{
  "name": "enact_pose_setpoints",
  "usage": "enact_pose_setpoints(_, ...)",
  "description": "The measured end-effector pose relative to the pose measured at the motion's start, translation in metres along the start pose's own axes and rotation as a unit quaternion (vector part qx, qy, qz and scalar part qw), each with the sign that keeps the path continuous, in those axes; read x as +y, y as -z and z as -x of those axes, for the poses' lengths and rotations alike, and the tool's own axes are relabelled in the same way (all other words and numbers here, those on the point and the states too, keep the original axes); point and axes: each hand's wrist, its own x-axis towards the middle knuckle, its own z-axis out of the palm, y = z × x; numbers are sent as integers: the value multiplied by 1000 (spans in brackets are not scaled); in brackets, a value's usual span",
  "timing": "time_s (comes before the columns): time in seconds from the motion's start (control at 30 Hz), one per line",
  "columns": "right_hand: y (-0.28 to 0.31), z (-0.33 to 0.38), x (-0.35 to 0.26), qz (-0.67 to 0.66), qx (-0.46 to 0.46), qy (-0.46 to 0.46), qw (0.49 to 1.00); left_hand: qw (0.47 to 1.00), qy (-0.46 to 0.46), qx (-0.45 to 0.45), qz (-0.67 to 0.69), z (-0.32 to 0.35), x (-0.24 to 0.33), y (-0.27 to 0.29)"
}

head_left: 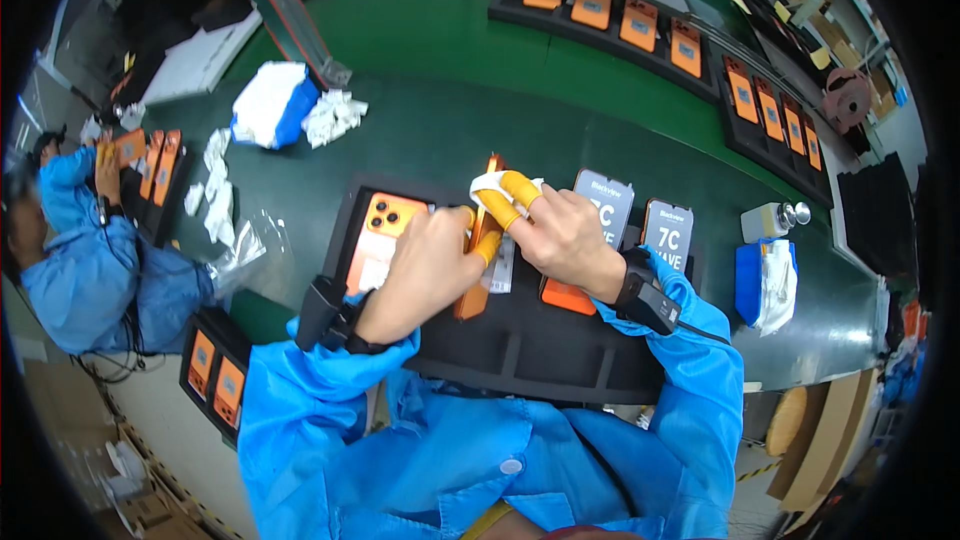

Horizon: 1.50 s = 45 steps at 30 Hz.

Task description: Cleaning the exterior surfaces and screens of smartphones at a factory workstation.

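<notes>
An orange phone (473, 302) stands tilted on its narrow edge above a black foam tray (490, 355). My left hand (425, 260) grips it, with yellow finger cots on the fingertips. My right hand (572, 235), also in yellow finger cots, pinches a white wipe (487, 183) against the phone's upper end. Left of my hands, an orange phone with a camera block (390, 220) lies in the tray. To the right are two phones with grey printed screen films (610, 195) (668, 230). Part of another orange phone (568, 296) shows below my right hand.
A blue-and-white pack of wipes (270, 105) and crumpled wipes (335, 118) lie at the far left. On the right stand a dispenser bottle (770, 222) and a blue box of wipes (750, 285). Phone trays (555, 22) line the back. A co-worker (90, 260) sits left.
</notes>
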Motion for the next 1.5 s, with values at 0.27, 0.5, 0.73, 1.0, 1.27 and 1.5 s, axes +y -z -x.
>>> enact_pose_setpoints(0.27, 44, -19, 3, -33, 147, -72, 986, 952, -201, 232, 1, 12, 7, -10)
enact_pose_setpoints(0.5, 65, -14, -8, -48, 212, -83, 973, 891, -274, 363, -3, -15, -1, -18)
enact_pose_setpoints(0.73, 59, -11, 1, -22, 204, -117, 972, 910, -199, 322, 169, -16, -16, -25)
enact_pose_setpoints(1.0, 63, -12, -21, -16, 151, -30, 988, 911, -217, 310, 165, -15, -18, -29)
enact_pose_setpoints(1.27, 64, -6, 3, -165, 147, -200, 954, 907, -177, 254, 284, -11, -25, -34)
enact_pose_setpoints(1.5, 67, -7, 6, -339, 201, -252, 884, 637, -10, -259, 726, -8, -20, -34)
